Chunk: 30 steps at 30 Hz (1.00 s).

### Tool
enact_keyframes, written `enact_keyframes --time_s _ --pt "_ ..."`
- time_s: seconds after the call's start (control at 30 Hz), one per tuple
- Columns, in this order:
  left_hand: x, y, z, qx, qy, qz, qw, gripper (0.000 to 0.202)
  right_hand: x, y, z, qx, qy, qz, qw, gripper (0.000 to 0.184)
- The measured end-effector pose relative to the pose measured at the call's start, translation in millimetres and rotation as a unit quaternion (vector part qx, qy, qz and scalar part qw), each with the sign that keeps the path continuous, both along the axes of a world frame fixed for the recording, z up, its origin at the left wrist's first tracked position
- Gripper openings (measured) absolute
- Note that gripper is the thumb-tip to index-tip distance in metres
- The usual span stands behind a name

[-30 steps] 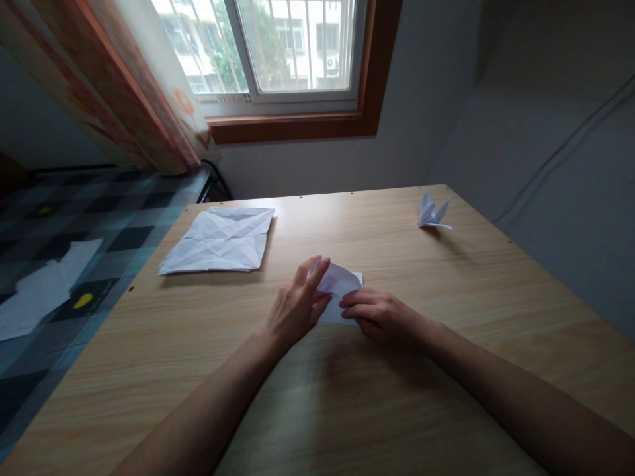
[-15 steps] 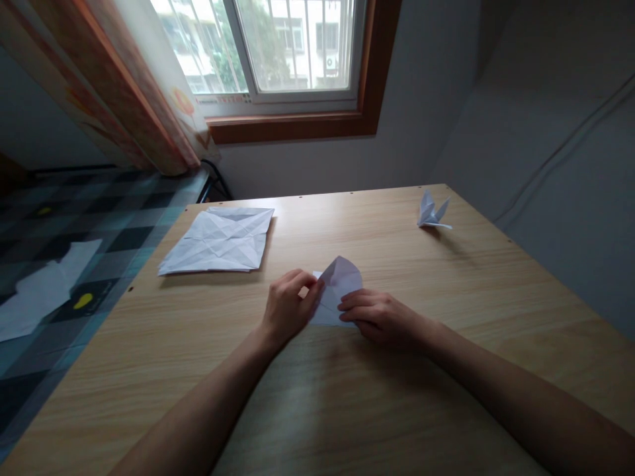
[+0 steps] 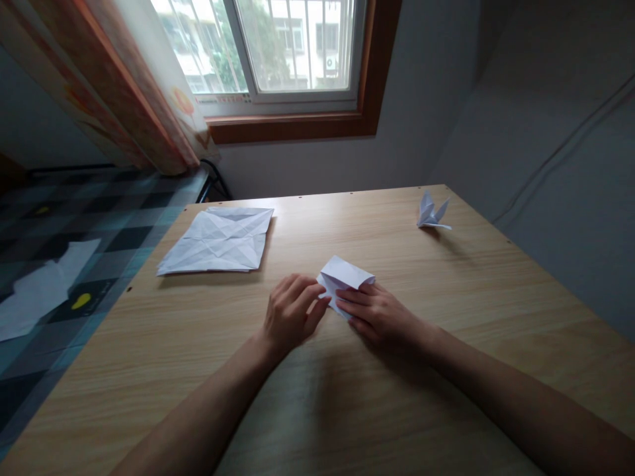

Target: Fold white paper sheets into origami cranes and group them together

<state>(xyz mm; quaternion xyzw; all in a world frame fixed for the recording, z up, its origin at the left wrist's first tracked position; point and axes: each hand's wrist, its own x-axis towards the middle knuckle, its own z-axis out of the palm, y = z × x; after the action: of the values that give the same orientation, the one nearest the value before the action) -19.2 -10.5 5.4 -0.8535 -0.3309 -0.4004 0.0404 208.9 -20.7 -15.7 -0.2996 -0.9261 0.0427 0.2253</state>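
Observation:
A small folded sheet of white paper (image 3: 347, 272) is on the wooden table, one flap of it raised in a curve. My right hand (image 3: 381, 314) presses on its right side, fingers stretched over the lower layer and partly under the flap. At the left edge of the paper is my left hand (image 3: 294, 311), thumb and fingers apart; whether a fingertip touches the paper is hard to see. An origami figure (image 3: 430, 213) with two upright points, white as well, stands near the far right corner.
Creased white sheets (image 3: 218, 239) lie stacked at the back left of the table (image 3: 208, 370). Left of it, more white paper (image 3: 47, 291) rests on a checked cloth (image 3: 114, 225). A window (image 3: 297, 53) and a curtain (image 3: 109, 86) are beyond.
My left hand has let go of the paper's left edge and its fingers have parted. The raised flap has folded over lower and the paper has turned. My right hand still presses on it.

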Motion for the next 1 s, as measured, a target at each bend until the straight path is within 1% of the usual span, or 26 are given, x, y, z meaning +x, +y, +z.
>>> enact_keyframes --time_s 0.07,0.13,0.23,0.33,0.4,0.5,0.6,0.67,0.8,0.9,1.0 --pt "2.1 -1.1 0.6 -0.018 0.061 -0.053 0.997 0.011 -2.1 -0.9 -0.5 -0.005 0.002 -0.035 0.999 0.034" --pt "4.3 0.2 0.2 -0.051 0.118 -0.089 0.988 0.018 -3.6 -1.7 -0.9 -0.011 0.018 -0.055 0.998 0.034" --pt "6.0 3.7 -1.8 -0.084 0.172 -0.100 0.976 0.029 -3.1 -2.3 0.1 -0.022 0.038 -0.067 0.997 0.034" --pt "5.1 5.5 -3.5 -0.088 0.199 -0.094 0.972 0.031 1.5 -1.1 3.8 -0.032 0.031 -0.055 0.998 0.031" --pt "4.3 5.4 -3.6 -0.095 0.204 -0.093 0.970 0.029 5.4 0.4 7.5 -0.011 0.019 -0.031 0.999 0.030" --pt "4.2 4.7 -3.2 -0.111 0.194 -0.097 0.970 0.026 9.6 1.3 14.8 0.074 -0.025 0.010 0.997 0.027" --pt "5.8 4.1 -4.4 -0.115 0.172 -0.092 0.974 0.023 10.8 -1.1 23.3 0.138 -0.097 0.025 0.985 0.023" --pt "7.0 3.6 -6.1 -0.113 0.159 -0.085 0.977 0.022 12.0 -2.9 27.9 0.151 -0.120 0.013 0.981 0.022" --pt "8.4 2.6 -8.0 -0.109 0.141 -0.093 0.980 0.019 18.9 -1.8 31.5 0.179 -0.115 -0.022 0.977 0.024" --pt "7.9 2.4 -7.6 -0.109 0.133 -0.111 0.979 0.017 24.5 0.0 33.0 0.176 -0.117 -0.007 0.977 0.024" --pt "7.1 2.5 -7.3 -0.124 0.128 -0.120 0.977 0.015 25.7 -1.9 36.5 0.143 -0.108 0.015 0.984 0.025"
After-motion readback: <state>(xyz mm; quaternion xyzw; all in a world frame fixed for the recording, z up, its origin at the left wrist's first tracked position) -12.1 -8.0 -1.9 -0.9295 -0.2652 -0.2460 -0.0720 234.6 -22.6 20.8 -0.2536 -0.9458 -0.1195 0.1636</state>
